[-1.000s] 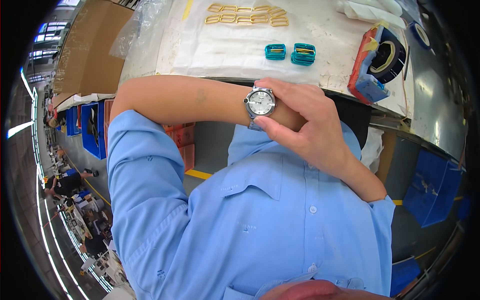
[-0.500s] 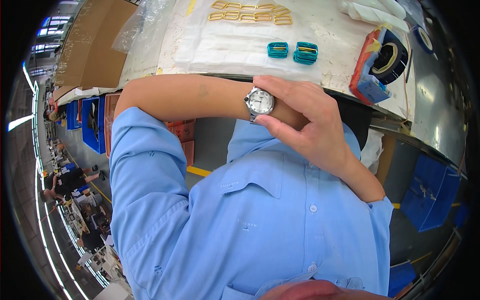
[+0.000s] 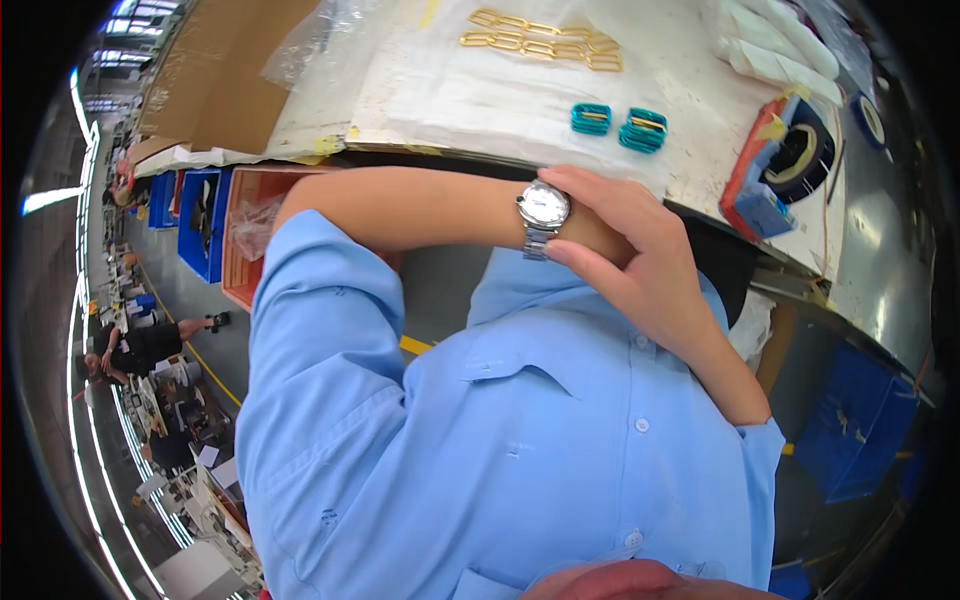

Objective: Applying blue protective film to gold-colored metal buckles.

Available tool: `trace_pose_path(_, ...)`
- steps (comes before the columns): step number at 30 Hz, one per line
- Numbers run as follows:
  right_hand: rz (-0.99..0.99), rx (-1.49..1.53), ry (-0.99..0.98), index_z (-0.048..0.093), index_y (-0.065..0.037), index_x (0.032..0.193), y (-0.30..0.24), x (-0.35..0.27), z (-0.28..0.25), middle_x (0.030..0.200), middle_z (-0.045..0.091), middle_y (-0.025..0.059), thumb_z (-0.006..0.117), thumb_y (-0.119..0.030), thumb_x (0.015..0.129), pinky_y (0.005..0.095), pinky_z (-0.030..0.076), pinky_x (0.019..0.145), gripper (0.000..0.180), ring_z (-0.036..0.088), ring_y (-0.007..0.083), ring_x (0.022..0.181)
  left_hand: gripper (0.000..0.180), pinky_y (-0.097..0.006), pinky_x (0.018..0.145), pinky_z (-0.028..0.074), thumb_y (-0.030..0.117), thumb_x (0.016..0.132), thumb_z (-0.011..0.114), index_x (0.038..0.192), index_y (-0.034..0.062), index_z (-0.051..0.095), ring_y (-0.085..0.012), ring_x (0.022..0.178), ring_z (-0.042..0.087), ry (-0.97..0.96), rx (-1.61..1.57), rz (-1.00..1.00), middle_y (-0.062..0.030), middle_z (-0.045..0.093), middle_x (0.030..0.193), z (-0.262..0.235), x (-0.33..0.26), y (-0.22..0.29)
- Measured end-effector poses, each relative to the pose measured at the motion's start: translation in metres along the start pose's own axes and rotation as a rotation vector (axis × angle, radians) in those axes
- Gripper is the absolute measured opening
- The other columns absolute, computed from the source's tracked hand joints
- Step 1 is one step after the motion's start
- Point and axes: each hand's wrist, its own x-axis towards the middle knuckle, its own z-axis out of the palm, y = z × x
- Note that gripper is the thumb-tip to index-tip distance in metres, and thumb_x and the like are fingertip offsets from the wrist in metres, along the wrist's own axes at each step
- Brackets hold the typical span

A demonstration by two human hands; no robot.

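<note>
My left forearm (image 3: 430, 208) lies across my front, along the near edge of the table, and wears a silver wristwatch (image 3: 546, 205) with a metal strap. My right hand (image 3: 650, 255) is closed over my left wrist just past the watch, its thumb below the dial and its fingers above. Behind it my left hand is hidden, so its fingers do not show. Beyond my arms, several gold rectangular frames (image 3: 543, 48), like buckles, lie in rows on a white sheet. Two small teal bundles (image 3: 642, 130) with gold inside sit nearer to me.
A red and blue tape dispenser (image 3: 770, 170) with a dark roll stands at the table's right. White wrapped rolls (image 3: 770, 60) lie behind it. Cardboard (image 3: 220, 75) and clear plastic cover the left. Below are an orange crate (image 3: 240, 240) and blue bins (image 3: 205, 225). Another person is far left.
The whole view has shifted, so the table things appear further right and slightly lower. My right hand keeps its hold on my left wrist, and the watch face has tilted slightly.
</note>
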Motion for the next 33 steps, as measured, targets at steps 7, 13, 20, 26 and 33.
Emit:
trace_pose_path(7,-0.034,0.076,0.167,0.074,0.001,0.13,0.009,-0.019,-0.022,0.133,0.077,0.0167,0.076,-0.002,0.094,0.0357,0.055,0.106,0.036,0.075,0.0278,0.116,0.02,-0.034,0.075,0.062,0.017,0.102,0.073,0.109,-0.0004,0.081,-0.0172,0.085,0.078,0.038,-0.965,-0.426,-0.0097,0.081,0.092,-0.101,-0.079,0.02)
trace_pose_path(13,0.432,0.351,0.178,0.076,0.005,0.126,0.049,-0.061,-0.018,0.119,0.08,0.0127,0.065,-0.003,0.106,0.0303,0.057,0.1,0.023,0.075,0.0169,0.109,0.017,-0.04,0.075,0.06,0.017,0.1,0.072,0.102,0.0018,0.078,-0.0299,0.083,0.077,0.747,0.476,-0.734,-0.0126,0.08,0.094,-0.114,-0.161,-0.073)
trace_pose_path(20,0.486,0.444,0.109,0.075,0.007,0.124,0.057,-0.058,-0.014,0.114,0.08,0.0139,0.063,-0.003,0.108,0.0298,0.058,0.095,0.022,0.075,0.0173,0.103,0.003,-0.047,0.08,0.059,0.009,0.093,0.067,0.094,0.0068,0.069,-0.034,0.092,0.072,0.517,0.79,-0.698,-0.0122,0.07,0.092,-0.094,-0.19,-0.145)
trace_pose_path(26,0.532,0.527,0.209,0.075,0.007,0.126,0.066,-0.067,-0.016,0.114,0.081,0.0146,0.064,-0.005,0.109,0.0302,0.058,0.095,0.023,0.075,0.017,0.102,0.007,-0.046,0.082,0.058,0.008,0.091,0.065,0.098,0.0049,0.066,-0.0339,0.093,0.07,0.393,0.825,-0.639,-0.0128,0.068,0.094,-0.108,-0.168,-0.148)
trace_pose_path(33,0.518,0.626,0.19,0.077,0.006,0.121,0.07,-0.068,-0.02,0.114,0.081,0.013,0.064,-0.003,0.107,0.0301,0.059,0.096,0.021,0.075,0.0163,0.104,0.006,-0.046,0.08,0.057,0.008,0.094,0.064,0.099,0.0055,0.063,-0.0318,0.093,0.069,0.386,0.764,-0.654,-0.0115,0.066,0.094,-0.106,-0.178,-0.138)
